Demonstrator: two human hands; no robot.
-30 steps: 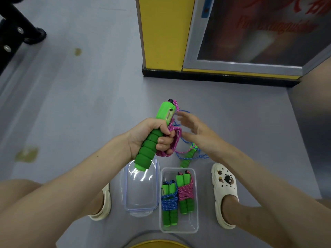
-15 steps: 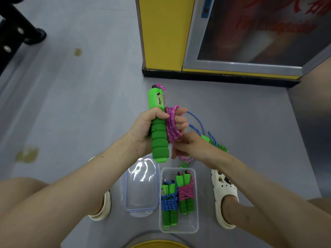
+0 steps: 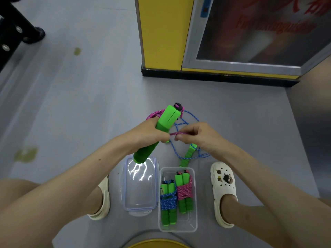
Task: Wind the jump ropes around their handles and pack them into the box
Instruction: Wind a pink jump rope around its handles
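My left hand (image 3: 148, 134) grips the green handles (image 3: 165, 120) of a jump rope, tilted with the top end pointing up and right. Loops of its pink rope (image 3: 155, 113) hang behind my left fingers. My right hand (image 3: 197, 135) pinches a taut stretch of the pink rope (image 3: 179, 134) just right of the handles. On the floor beyond lies a loose blue jump rope (image 3: 180, 126) with a green handle (image 3: 188, 156). The clear plastic box (image 3: 194, 203) near my feet holds a blue-wound bundle (image 3: 168, 203) and a pink-wound bundle (image 3: 184, 191).
The clear box lid (image 3: 139, 187) lies on the floor left of the box. My feet in white clogs (image 3: 223, 190) flank both. A yellow and glass cabinet (image 3: 215, 42) stands ahead. Black equipment (image 3: 14, 29) is at the far left. A yellow stool edge (image 3: 155, 244) is below.
My left hand has tilted the handles from upright to leaning right. My right hand has pulled a strand of pink rope out sideways to the right of the handles.
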